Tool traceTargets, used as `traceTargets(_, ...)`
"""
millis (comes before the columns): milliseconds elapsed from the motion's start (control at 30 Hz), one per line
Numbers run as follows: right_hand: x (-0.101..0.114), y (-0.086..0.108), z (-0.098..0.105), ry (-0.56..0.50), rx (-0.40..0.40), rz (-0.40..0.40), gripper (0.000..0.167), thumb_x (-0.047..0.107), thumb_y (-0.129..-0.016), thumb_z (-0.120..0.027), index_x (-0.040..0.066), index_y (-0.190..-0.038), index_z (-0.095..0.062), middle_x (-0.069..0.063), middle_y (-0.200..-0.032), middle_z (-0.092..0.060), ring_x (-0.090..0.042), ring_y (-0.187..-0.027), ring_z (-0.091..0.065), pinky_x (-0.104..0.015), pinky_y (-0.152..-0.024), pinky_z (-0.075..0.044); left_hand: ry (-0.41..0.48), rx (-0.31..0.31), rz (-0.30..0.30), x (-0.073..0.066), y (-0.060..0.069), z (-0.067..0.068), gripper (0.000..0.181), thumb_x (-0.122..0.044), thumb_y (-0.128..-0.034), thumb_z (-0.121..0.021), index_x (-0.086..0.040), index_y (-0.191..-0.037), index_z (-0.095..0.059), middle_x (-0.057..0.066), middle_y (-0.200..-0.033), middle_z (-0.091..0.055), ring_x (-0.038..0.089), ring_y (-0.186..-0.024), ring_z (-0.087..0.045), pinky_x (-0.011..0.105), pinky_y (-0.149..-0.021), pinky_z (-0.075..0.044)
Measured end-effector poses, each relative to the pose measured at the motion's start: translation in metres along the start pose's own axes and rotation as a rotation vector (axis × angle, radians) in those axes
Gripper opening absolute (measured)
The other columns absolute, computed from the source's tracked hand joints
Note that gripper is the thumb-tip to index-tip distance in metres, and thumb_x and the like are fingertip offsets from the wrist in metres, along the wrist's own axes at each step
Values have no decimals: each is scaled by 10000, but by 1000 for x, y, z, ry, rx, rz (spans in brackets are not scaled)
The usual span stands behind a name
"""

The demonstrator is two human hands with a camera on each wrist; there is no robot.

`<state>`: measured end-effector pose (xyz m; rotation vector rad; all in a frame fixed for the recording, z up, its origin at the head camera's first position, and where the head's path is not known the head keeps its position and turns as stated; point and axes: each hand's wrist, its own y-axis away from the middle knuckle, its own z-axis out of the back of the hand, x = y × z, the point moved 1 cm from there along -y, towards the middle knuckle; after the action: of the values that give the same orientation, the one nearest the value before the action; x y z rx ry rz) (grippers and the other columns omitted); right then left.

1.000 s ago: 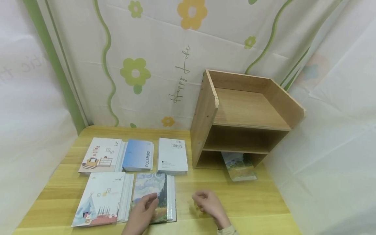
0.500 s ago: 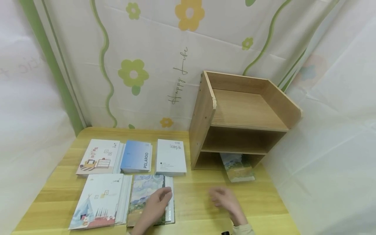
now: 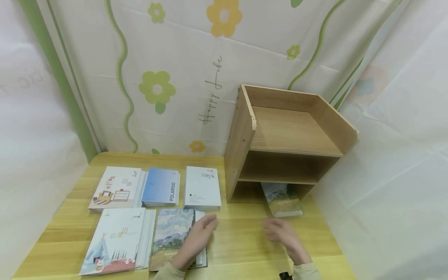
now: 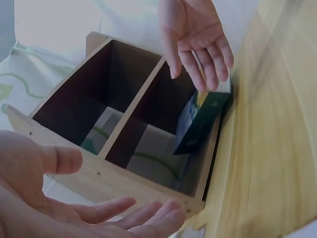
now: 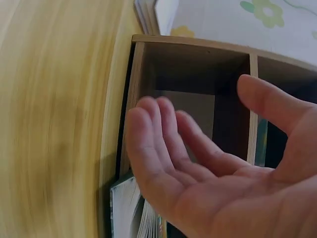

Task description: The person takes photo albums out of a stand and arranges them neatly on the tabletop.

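Observation:
My left hand (image 3: 197, 239) hovers over the right edge of a photo album (image 3: 169, 237) with a painted landscape cover, holding nothing. In the left wrist view its fingers (image 4: 148, 220) are loosely spread. My right hand (image 3: 284, 238), also holding nothing, is just in front of a second landscape album (image 3: 282, 202). This one leans out of the lower compartment of a wooden shelf (image 3: 245, 140), its inner end hidden. The right wrist view shows the right hand's relaxed fingers (image 5: 171, 144) before the compartment, with the album's page edges (image 5: 126, 206) below them.
Left on the wooden table (image 3: 241, 256) lie a white album with a tent picture (image 3: 112, 241), another with a room picture (image 3: 115, 186), a blue POLAROID album (image 3: 161, 186) and a plain white album (image 3: 202, 186). A flower-patterned curtain (image 3: 175, 128) hangs behind.
Both hands have moved right and slightly away from the body, the left across its album and the right toward the shelf album. The albums stay where they were; the view shifts slightly.

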<state>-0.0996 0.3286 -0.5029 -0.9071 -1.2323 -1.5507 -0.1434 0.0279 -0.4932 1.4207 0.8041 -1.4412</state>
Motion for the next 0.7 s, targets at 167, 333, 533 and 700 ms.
traceTargets(167,-10,0,23,-171,140,-3,492,183,-1038,-512,-178,-1358,-416,-303,-1329,-522,-486,-1212,-492,-547,-1017,-423,142,75,-13,-5,-6,-9,591,-339,-1011,-533,120,-1373,-449,291,-1328,-515,429,-1164,-537,581,-986,-432)
traceTargets(333,-17,-1,43,-261,177,-44,588,236,-1067,-444,-179,-1440,-257,-352,-1429,-384,-498,-1291,-401,-565,-1060,-359,303,161,-18,-5,-15,-19,596,-308,-1032,-497,164,-1381,-392,335,-1349,-469,477,-1192,-507,557,-988,-445)
traceTargets(533,-24,0,66,-286,203,-89,597,249,-1081,-387,-181,-1455,-208,-373,-1451,-321,-490,-1326,-353,-544,-1082,-336,383,182,23,0,-26,-36,519,-295,-1029,-489,134,-1317,-448,272,-1266,-535,418,-1121,-559,503,-934,-501)
traceTargets(700,-28,6,92,-235,230,-53,512,247,-1095,-331,-138,-1432,-334,-325,-1406,-433,-465,-1262,-453,-576,-1064,-346,404,224,43,2,-36,-50,456,-293,-1031,-475,84,-1285,-502,195,-1226,-592,383,-1085,-586,526,-927,-500)
